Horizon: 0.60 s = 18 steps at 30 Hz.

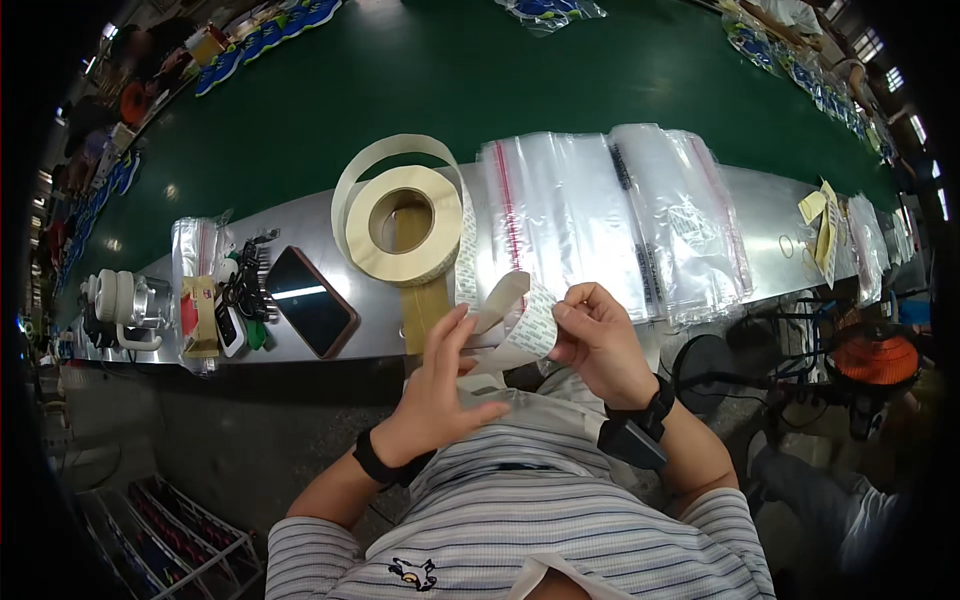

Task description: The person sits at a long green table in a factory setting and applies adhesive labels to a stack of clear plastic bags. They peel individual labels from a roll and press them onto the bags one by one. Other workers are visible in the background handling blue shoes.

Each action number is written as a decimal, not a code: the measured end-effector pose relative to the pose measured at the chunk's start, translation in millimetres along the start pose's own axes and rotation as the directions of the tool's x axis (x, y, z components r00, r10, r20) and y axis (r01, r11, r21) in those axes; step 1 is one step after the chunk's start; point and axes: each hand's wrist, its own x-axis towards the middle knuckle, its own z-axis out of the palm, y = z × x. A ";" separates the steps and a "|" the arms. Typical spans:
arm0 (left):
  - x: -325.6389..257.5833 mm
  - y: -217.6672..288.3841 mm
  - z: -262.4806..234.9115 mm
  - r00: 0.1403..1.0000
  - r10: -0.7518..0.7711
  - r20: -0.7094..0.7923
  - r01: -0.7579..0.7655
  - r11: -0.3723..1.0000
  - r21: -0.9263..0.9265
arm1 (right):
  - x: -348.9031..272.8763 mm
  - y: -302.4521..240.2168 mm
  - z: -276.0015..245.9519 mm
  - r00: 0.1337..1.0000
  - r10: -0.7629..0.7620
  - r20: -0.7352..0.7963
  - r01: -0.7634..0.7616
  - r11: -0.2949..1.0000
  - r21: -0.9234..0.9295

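A strip of labels point(536, 328), white with green print, curls in front of my body. My right hand point(607, 345) pinches its end between thumb and fingers. My left hand point(436, 392) is at the strip's left side, fingers stretched and thumb apart; whether its fingertips touch the strip I cannot tell. The strip runs back to a large cream label roll point(443, 222) lying on the metal table edge, with a loose loop standing up behind it. Below my hands, a clear plastic bag point(535, 408) lies over my lap.
Stacks of clear zip bags point(570, 210) lie right of the roll. To the left are a phone point(312, 303), a dark cable point(247, 290) and a lidded jar point(140, 305). Blue shoes point(262, 40) line the green table's far edge. An orange fan point(875, 358) stands right.
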 end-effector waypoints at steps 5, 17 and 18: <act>-26.2 15.4 -10.7 0.994 -0.100 0.053 0.097 0.994 0.050 | 12.6 -10.7 -10.9 0.990 -0.089 -0.113 0.093 0.995 0.037; 0.1 22.9 -2.7 0.902 -0.105 0.420 0.267 0.898 -0.349 | -21.1 4.8 0.7 0.988 -0.082 0.132 0.127 0.914 -0.385; 3.9 25.4 -6.3 0.934 -0.012 0.358 0.088 0.977 -0.196 | -20.4 5.3 -2.1 0.986 -0.096 0.136 0.148 0.881 -0.450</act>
